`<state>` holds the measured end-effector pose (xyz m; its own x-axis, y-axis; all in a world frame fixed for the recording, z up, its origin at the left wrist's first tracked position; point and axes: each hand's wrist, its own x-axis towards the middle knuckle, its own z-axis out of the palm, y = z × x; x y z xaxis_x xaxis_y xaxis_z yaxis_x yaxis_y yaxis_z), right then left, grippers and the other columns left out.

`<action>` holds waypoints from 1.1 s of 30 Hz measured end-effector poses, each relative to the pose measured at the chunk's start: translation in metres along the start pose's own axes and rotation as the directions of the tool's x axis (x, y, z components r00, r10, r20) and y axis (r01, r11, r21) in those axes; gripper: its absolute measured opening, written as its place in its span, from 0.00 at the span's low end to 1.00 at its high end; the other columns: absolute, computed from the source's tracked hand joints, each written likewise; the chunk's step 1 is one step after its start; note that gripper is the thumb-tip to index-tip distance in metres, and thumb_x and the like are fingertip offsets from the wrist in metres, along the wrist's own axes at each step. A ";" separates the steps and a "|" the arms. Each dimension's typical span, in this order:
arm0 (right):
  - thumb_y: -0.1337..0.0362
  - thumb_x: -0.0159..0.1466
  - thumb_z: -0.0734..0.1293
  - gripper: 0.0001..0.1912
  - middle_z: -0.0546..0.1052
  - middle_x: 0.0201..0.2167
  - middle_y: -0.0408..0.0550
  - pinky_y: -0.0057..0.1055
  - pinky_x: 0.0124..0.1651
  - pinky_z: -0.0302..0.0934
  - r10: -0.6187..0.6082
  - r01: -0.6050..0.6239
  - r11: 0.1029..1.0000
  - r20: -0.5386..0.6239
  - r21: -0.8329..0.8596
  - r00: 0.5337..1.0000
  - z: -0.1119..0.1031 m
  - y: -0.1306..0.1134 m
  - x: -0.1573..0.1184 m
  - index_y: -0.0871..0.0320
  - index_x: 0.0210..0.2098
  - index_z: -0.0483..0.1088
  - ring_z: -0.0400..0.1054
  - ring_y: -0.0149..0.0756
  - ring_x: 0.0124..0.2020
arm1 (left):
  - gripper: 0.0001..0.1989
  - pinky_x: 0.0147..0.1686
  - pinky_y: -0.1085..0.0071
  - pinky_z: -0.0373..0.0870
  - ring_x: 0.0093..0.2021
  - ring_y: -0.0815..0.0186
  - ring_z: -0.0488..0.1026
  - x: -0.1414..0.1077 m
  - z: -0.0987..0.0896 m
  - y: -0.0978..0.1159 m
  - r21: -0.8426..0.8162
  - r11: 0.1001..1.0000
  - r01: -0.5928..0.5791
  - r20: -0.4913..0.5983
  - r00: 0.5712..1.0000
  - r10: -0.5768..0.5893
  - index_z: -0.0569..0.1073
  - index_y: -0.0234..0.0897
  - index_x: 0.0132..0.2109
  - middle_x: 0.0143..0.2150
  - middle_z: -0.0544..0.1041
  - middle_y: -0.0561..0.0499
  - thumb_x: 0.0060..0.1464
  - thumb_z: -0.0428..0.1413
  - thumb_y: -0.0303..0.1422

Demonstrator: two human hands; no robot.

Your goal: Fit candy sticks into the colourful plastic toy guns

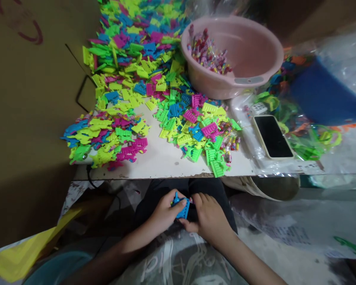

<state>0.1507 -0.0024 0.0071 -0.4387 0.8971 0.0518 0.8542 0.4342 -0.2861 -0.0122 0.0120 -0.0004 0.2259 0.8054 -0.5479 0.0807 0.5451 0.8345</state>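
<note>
One grey shirt (180, 259) fills the near edge; over the lap (206, 185) the left hand (163, 211) grips one blue piece (182, 212), seemingly to steady it, while the right hand (212, 217) curls at its edge, hold unclear; the table (161, 156) bears one phone (273, 136), one tub (209, 85) and pieces (136, 51) past counting, perhaps heaped for reach

blue toothed piece (182, 212), tilted | in left hand (166, 210) | tiny patterned piece (191, 200) beside
</note>
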 end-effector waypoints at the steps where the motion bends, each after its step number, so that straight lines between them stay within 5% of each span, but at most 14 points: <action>1: 0.37 0.61 0.57 0.28 0.72 0.24 0.50 0.34 0.28 0.56 0.020 -0.019 0.999 0.034 -0.031 0.999 0.003 -0.002 -0.005 0.59 0.31 0.64 0.70 0.43 0.25 | 0.15 0.33 0.71 0.64 0.30 0.67 0.65 -0.001 0.001 -0.005 -0.006 1.000 0.013 0.016 1.000 -0.013 0.68 0.37 0.31 0.28 0.68 0.54 0.45 0.59 0.44; 7: 0.34 0.59 0.55 0.31 0.73 0.19 0.50 0.32 0.23 0.50 0.014 -0.014 1.000 0.208 -0.002 0.978 0.016 -0.003 -0.024 0.58 0.28 0.63 0.70 0.40 0.20 | 0.11 0.33 0.72 0.62 0.29 0.68 0.63 -0.011 0.006 -0.018 0.059 0.998 0.025 0.064 0.998 -0.028 0.67 0.37 0.29 0.26 0.66 0.56 0.48 0.57 0.40; 25: 0.28 0.56 0.52 0.39 0.76 0.24 0.54 0.31 0.25 0.54 0.018 -0.057 0.992 0.318 0.116 0.948 0.011 -0.003 -0.023 0.60 0.31 0.66 0.74 0.44 0.26 | 0.09 0.33 0.71 0.62 0.30 0.66 0.64 -0.017 0.006 -0.019 0.159 0.986 0.053 0.004 0.999 -0.054 0.68 0.37 0.30 0.26 0.67 0.54 0.48 0.56 0.38; 33: 0.28 0.52 0.59 0.38 0.78 0.23 0.55 0.31 0.25 0.54 -0.008 -0.046 0.993 0.433 0.113 0.901 0.015 0.000 -0.018 0.60 0.30 0.68 0.75 0.45 0.26 | 0.07 0.33 0.71 0.61 0.29 0.67 0.63 -0.015 0.004 -0.019 0.189 0.976 0.111 0.065 0.990 -0.125 0.69 0.36 0.28 0.25 0.67 0.54 0.48 0.56 0.35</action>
<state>0.1541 -0.0202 -0.0082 -0.5232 0.7699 -0.3655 0.8362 0.3809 -0.3947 -0.0129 -0.0112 -0.0074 0.2765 0.7141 -0.6431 0.2875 0.5771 0.7644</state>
